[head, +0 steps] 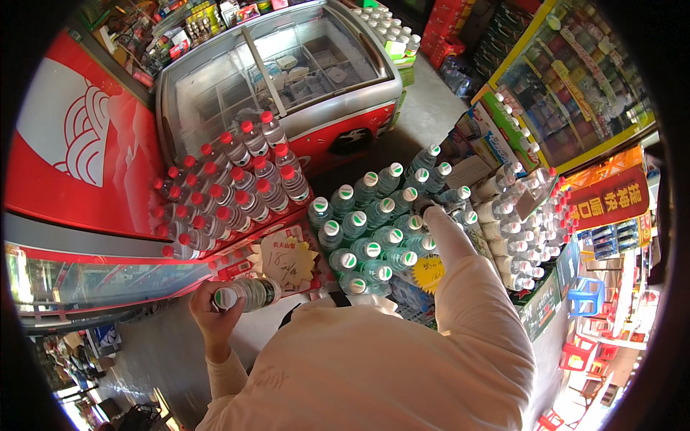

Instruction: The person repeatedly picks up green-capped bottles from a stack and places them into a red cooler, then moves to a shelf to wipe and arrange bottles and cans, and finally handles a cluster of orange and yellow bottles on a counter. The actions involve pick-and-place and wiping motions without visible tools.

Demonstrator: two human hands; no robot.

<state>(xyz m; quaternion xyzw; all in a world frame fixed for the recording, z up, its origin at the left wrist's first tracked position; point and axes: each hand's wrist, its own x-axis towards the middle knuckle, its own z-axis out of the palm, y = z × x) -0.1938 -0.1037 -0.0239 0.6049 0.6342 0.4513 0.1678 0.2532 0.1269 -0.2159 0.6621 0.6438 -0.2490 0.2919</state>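
Note:
My left hand (209, 318) grips a clear plastic water bottle (257, 295) near its white cap with a green mark, out at the left side of my body. My right arm stretches forward over a block of water bottles (372, 249) with the same white and green caps. At the block's right edge, my right hand (425, 207) is down among the bottles. Its fingers are mostly hidden, and something dark and greyish lies around them, perhaps a cloth or torn plastic wrap. Yellow price signs (429, 273) with handwriting hang at the front of the stacks.
Red-capped bottles (237, 199) stand to the left on red packs. Beyond them is a glass-topped chest freezer (280, 70). White-labelled bottles (498, 229) fill the right side on cartons. A red cooler (129, 151) borders the left, and a glass display case (582, 81) stands at far right.

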